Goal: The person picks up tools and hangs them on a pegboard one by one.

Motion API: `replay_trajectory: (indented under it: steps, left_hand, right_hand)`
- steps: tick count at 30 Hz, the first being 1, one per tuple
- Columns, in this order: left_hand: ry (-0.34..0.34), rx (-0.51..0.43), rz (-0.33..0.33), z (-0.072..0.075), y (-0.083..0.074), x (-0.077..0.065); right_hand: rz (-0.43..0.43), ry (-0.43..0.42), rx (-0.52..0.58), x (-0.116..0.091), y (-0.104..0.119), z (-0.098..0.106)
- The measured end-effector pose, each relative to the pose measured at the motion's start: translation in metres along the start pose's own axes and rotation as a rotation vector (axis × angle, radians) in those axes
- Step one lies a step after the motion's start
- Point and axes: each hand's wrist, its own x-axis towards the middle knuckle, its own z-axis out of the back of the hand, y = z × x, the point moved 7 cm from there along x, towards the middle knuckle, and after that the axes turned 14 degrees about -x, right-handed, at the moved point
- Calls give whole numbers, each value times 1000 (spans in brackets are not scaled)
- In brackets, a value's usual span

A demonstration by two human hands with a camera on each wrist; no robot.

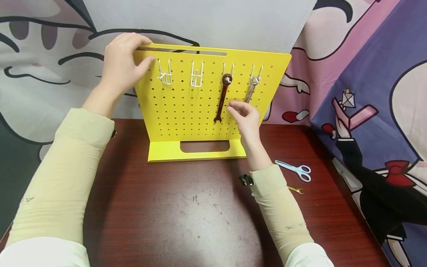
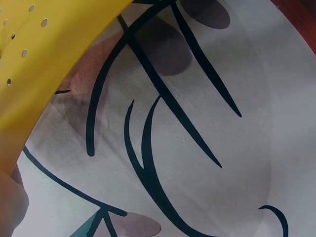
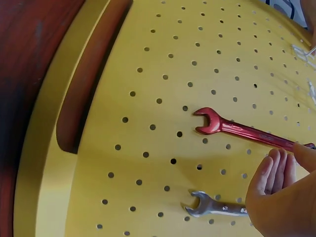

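A yellow pegboard stands upright on its base. My left hand grips its upper left corner, thumb on the front and fingers over the top edge; the left wrist view catches only a bit of that hand. Two wrenches hang on white wire hooks: a red wrench and, right of it, a silver wrench. Between their lower parts is my right hand, fingers loosely bent and nothing visibly held. From the right wrist, the thumb overlaps the red wrench and the hand covers part of the silver wrench.
Two more white hooks are on the board's left half. Light blue scissors lie on the dark red table at the right. A small gold wrench lies nearby, partly behind the right sleeve. Printed cloth hangs behind.
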Motion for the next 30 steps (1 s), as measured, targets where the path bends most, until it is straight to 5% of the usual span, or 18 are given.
replay_trajectory:
  steps: [12,30]
  left_hand:
    - [-5,0,-14,0,-1,0]
    - [-4,-2,6,0,-2,-1]
  right_hand:
    - [130,62,-127,-33,-1,27]
    - [308,123,-708,-58,-25,78]
